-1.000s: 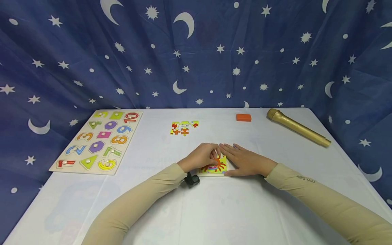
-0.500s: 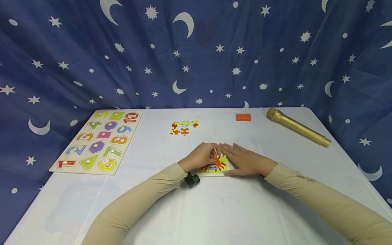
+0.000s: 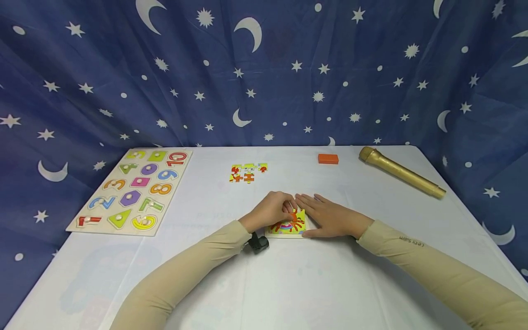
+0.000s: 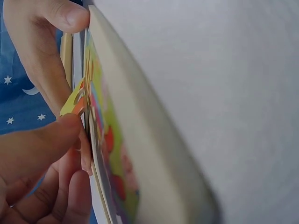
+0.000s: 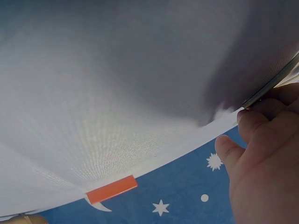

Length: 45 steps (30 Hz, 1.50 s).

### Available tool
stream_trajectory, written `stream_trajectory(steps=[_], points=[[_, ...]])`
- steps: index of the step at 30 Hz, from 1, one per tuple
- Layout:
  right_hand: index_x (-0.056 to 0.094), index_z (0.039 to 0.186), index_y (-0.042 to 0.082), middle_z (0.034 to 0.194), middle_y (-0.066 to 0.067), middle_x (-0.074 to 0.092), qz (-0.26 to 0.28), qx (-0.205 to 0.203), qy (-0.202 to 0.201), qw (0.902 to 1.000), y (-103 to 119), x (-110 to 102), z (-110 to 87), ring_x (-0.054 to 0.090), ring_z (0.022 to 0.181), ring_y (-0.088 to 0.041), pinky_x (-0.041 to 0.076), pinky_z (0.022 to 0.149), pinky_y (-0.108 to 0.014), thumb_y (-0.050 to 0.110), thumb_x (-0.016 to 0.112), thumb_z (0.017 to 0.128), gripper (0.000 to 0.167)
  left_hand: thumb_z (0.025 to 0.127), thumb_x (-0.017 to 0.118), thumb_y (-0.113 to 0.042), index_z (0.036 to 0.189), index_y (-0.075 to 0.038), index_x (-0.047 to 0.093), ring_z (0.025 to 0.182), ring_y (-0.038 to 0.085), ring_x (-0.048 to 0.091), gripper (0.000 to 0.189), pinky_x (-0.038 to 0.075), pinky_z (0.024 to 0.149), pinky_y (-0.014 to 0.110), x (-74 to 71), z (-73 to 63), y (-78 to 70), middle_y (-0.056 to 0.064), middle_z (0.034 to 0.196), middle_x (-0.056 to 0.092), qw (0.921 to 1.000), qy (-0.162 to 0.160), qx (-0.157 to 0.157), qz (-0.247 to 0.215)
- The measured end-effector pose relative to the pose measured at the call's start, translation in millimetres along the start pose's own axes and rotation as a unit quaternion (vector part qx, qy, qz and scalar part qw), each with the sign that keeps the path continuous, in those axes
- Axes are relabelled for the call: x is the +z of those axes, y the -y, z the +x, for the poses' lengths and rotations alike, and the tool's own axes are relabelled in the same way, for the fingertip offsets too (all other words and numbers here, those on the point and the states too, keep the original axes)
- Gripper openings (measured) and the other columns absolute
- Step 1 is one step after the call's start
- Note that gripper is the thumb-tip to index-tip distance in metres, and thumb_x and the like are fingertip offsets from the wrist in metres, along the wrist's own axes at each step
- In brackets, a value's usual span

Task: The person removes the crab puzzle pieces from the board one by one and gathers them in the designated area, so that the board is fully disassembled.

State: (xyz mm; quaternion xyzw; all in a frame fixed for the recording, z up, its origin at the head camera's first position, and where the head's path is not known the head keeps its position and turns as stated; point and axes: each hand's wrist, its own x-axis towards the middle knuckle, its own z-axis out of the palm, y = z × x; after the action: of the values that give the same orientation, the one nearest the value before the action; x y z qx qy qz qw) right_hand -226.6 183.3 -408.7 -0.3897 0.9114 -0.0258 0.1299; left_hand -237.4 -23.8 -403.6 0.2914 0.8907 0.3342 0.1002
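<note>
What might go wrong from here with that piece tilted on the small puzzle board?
The puzzle piece is tilted, pinched in the left hand, so it may slip or seat crooked. The right hand rests along one side of the puzzle board, so a hard sideways push might slide it over the white tabletop.

Yellow and red puzzle (image 3: 288, 228), orange block (image 3: 327, 159), gold microphone (image 3: 402, 172), white-starred blue curtain (image 3: 272, 78)
</note>
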Motion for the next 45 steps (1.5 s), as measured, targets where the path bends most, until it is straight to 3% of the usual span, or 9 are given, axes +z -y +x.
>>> stream_trajectory(steps=[8,15,22,30,38,45], points=[[0.014,0.151,0.005,0.159,-0.01,0.012,-0.004,-0.002,-0.002,1.0,0,1,-0.9,0.015,0.146,-0.024,0.016,0.117,-0.049,0.066,0.046,0.087,0.094,0.076,0.078,-0.01,0.093,-0.005,0.069,0.067,0.004,0.057,0.02,0.047,0.064,0.015,-2.1,-0.4,6.9,0.001,0.077,0.066,0.9993,0.001,-0.012,-0.035],[0.014,0.15,0.005,0.159,-0.009,0.011,-0.007,-0.005,-0.002,1.0,1,0,-1.5,0.015,0.146,-0.024,0.016,0.117,-0.048,0.066,0.044,0.087,0.093,0.077,0.077,-0.013,0.096,-0.005,0.071,0.068,0.006,0.06,0.022,0.049,0.065,0.017,-15.7,-2.7,11.8,0.003,0.078,0.069,0.9984,-0.019,-0.019,-0.049],[0.013,0.15,0.004,0.158,-0.011,0.013,-0.009,-0.007,-0.005,0.9999,2,-3,-2.1,0.017,0.146,-0.026,0.017,0.117,-0.049,0.066,0.045,0.087,0.094,0.077,0.077,-0.015,0.097,-0.005,0.073,0.072,0.01,0.064,0.022,0.05,0.067,0.02,-42.2,0.6,26.1,0.007,0.083,0.072,0.9946,-0.081,-0.039,-0.051],[0.015,0.15,0.003,0.158,-0.012,0.014,-0.007,-0.016,-0.016,0.9997,1,-1,-2.8,0.017,0.146,-0.026,0.017,0.117,-0.049,0.064,0.047,0.087,0.094,0.079,0.075,-0.014,0.103,-0.006,0.072,0.081,0.02,0.067,0.026,0.053,0.073,0.028,-78.8,9.2,57.7,0.011,0.092,0.073,0.9857,-0.135,-0.084,-0.057],[0.015,0.15,0.002,0.158,-0.012,0.014,-0.005,-0.012,-0.011,0.9999,1,0,-2.4,0.017,0.146,-0.027,0.017,0.117,-0.049,0.065,0.047,0.087,0.094,0.08,0.074,-0.012,0.104,-0.004,0.072,0.085,0.021,0.067,0.025,0.052,0.079,0.029,-89.4,20.8,82.7,0.013,0.096,0.072,0.9864,-0.116,-0.112,-0.033],[0.013,0.151,0.004,0.159,-0.01,0.012,-0.004,-0.004,-0.001,1.0,1,-1,-1.4,0.015,0.146,-0.026,0.015,0.117,-0.049,0.067,0.045,0.086,0.096,0.08,0.073,-0.006,0.102,-0.001,0.072,0.08,0.017,0.064,0.023,0.049,0.071,0.021,-86.1,30.5,93.6,0.014,0.099,0.072,0.9874,-0.092,-0.126,-0.028]])
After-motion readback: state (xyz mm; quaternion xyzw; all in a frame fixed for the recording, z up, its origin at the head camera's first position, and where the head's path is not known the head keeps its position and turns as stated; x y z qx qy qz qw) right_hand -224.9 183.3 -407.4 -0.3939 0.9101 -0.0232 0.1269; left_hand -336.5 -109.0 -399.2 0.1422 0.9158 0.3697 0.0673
